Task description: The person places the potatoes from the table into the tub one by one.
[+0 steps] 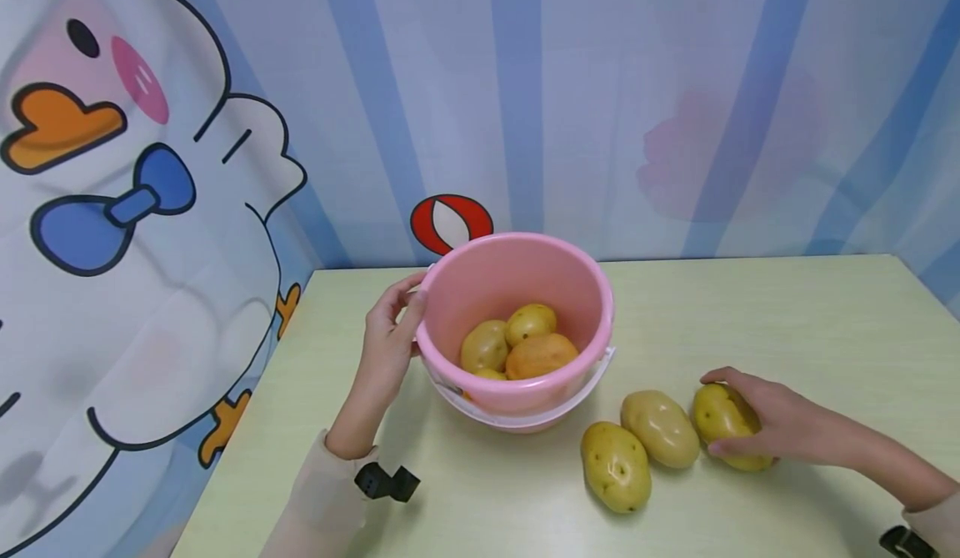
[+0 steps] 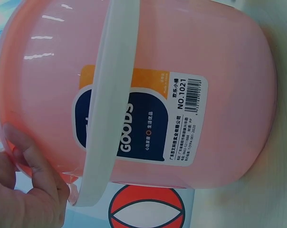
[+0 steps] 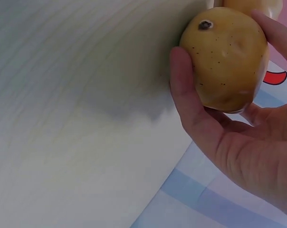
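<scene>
A pink plastic bucket (image 1: pixel 510 279) stands tilted toward me near the table's back edge, its white handle (image 1: pixel 525 418) hanging down at the front. My left hand (image 1: pixel 386 341) grips the bucket's rim on the left side. Several yellow potatoes (image 1: pixel 484 346) and an orange oblong item (image 1: pixel 543 356) lie inside. At the right, my right hand (image 1: pixel 795 420) holds a potato (image 1: pixel 726 414) between thumb and fingers; the right wrist view shows dark specks on this potato (image 3: pixel 229 59). Beside it on the table rest a paler potato (image 1: pixel 660 429) and another yellow potato (image 1: pixel 617 468).
The light wooden table (image 1: pixel 810 316) meets a blue striped backdrop (image 1: pixel 592 108) at its back edge. A large cartoon duck (image 1: pixel 172 324) covers the left side. In the left wrist view a printed label (image 2: pixel 184 121) shows on the bucket's wall.
</scene>
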A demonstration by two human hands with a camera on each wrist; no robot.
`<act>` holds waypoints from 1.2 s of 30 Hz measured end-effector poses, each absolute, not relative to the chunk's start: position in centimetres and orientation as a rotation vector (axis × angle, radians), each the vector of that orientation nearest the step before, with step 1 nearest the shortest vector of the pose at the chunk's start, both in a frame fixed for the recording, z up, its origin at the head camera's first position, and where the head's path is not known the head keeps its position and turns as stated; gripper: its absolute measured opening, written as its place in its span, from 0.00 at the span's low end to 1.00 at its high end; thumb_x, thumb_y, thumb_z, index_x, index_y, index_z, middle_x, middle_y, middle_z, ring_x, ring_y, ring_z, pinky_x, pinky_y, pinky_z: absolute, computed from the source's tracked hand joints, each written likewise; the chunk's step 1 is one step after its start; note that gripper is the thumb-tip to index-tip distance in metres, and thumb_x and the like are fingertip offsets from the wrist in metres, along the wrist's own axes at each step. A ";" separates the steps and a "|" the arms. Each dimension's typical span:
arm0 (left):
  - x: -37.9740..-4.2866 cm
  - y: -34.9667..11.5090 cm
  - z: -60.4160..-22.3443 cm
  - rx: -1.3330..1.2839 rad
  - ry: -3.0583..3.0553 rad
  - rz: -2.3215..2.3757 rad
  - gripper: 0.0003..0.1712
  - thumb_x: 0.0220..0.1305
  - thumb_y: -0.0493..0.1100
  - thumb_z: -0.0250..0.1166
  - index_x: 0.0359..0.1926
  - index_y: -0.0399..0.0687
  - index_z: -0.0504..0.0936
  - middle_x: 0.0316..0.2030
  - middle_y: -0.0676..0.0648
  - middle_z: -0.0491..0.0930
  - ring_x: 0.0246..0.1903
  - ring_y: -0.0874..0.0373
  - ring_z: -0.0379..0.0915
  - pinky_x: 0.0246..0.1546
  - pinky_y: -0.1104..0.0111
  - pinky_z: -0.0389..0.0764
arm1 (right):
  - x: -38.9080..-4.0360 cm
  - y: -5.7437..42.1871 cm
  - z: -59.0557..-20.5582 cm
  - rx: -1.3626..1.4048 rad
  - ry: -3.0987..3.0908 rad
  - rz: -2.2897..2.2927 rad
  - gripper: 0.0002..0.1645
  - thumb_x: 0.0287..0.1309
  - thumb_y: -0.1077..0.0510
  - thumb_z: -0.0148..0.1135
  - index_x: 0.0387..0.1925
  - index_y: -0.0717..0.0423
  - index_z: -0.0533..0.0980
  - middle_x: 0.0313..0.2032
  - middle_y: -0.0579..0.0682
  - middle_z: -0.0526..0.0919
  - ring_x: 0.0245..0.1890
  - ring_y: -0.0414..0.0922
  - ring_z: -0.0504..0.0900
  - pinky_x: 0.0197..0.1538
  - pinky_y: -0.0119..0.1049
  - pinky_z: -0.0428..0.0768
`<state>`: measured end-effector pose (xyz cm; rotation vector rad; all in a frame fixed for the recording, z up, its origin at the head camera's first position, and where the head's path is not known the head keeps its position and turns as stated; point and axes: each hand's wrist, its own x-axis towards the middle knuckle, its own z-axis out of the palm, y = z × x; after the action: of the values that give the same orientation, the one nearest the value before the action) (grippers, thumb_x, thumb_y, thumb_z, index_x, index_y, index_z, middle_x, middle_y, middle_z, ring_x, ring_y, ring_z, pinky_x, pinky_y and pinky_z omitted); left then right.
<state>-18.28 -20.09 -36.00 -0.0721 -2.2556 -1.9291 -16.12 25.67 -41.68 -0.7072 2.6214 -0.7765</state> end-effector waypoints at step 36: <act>-18.3 -20.1 -36.1 -0.073 -2.255 -1.920 0.25 0.75 0.54 0.56 0.67 0.51 0.72 0.52 0.43 0.74 0.47 0.46 0.77 0.36 0.61 0.86 | -16.5 26.5 -41.3 -0.658 2.640 -0.802 0.46 0.50 0.41 0.76 0.62 0.60 0.67 0.51 0.54 0.78 0.43 0.46 0.75 0.39 0.39 0.77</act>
<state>-18.27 -20.10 -36.08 -0.0734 -2.2546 -1.9197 -16.48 26.49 -41.32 -0.6584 2.6400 -0.8020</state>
